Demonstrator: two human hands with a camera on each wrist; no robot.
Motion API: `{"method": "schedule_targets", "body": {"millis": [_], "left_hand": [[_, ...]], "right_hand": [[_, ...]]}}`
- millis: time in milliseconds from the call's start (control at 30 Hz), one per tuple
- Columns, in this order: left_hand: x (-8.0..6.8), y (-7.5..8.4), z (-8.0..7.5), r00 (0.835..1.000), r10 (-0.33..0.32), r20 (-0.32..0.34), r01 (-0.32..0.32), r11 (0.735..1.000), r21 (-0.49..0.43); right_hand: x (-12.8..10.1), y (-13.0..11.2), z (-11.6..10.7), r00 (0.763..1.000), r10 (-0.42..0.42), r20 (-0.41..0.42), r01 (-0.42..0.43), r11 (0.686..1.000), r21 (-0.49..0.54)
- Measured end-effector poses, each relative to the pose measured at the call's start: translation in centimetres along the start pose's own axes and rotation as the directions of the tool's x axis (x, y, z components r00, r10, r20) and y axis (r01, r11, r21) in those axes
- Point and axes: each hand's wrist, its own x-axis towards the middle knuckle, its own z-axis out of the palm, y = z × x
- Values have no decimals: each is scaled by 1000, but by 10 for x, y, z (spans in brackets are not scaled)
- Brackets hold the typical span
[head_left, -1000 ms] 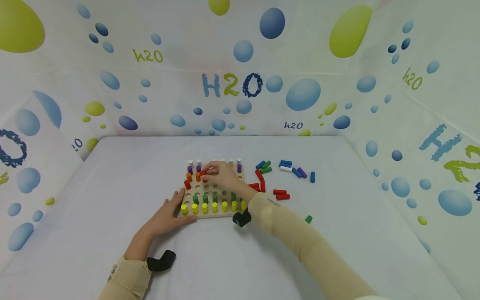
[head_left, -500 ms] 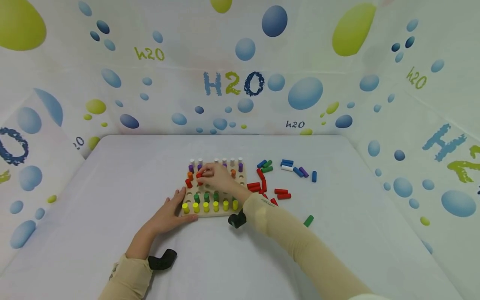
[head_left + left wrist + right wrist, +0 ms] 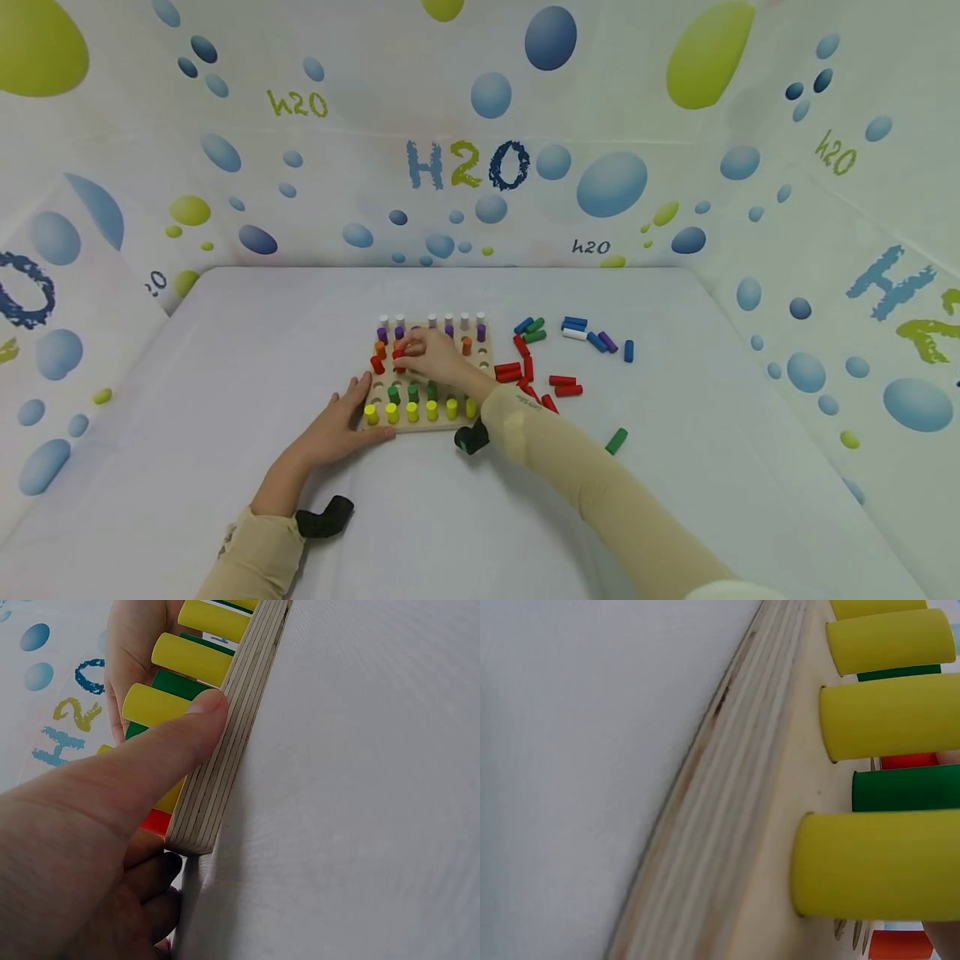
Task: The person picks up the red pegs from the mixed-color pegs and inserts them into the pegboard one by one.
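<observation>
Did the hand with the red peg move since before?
Yes. The right hand slid a little leftward across the wooden pegboard, carrying the red peg toward the left-side holes.

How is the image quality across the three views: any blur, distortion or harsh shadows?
Head view: even, soft light, wide-angle bending at the edges, pegboard small but sharp. Left wrist view: left hand fills the frame, slightly soft. Right wrist view: very close, yellow pegs blurred; the right hand barely shows.

The head camera looks forward and down over the whole table (image 3: 225,350). The left wrist camera sits very close at the pegboard (image 3: 225,757) near edge; the right wrist camera is closer still. All three views share the yellow pegs (image 3: 877,862).
</observation>
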Motion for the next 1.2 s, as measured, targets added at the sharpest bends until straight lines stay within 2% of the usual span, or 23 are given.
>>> {"method": "schedule_targets", "body": {"millis": [167, 367, 500, 733, 967, 1100, 1200], "left_hand": [[1, -1, 0, 1000, 14, -2, -14, 1000, -2], [2, -1, -1, 1000, 29, -4, -29, 1000, -5], [1, -1, -1, 1000, 11, 6, -11, 1000, 2], [1, -1, -2, 1000, -2, 9, 2, 1000, 4], [1, -3, -2, 1000, 11, 3, -11, 1000, 15], [1, -2, -2, 1000, 13, 4, -13, 1000, 9], [1, -1, -2, 1000, 17, 1, -17, 1000, 8]], "right_hand": [[3, 1, 2, 1000, 7, 8, -7, 1000, 13], [5, 3, 7, 999, 53, 5, -53, 998, 42], [4, 1, 10, 999, 52, 0, -52, 998, 27], [2, -6, 9, 1000, 23, -13, -24, 996, -83], [0, -5, 12, 1000, 1, -17, -3, 989, -145], [1, -3, 11, 999, -36, 4, 36, 980, -194], [1, -1, 7, 999, -30, 36, 37, 975, -220]]}}
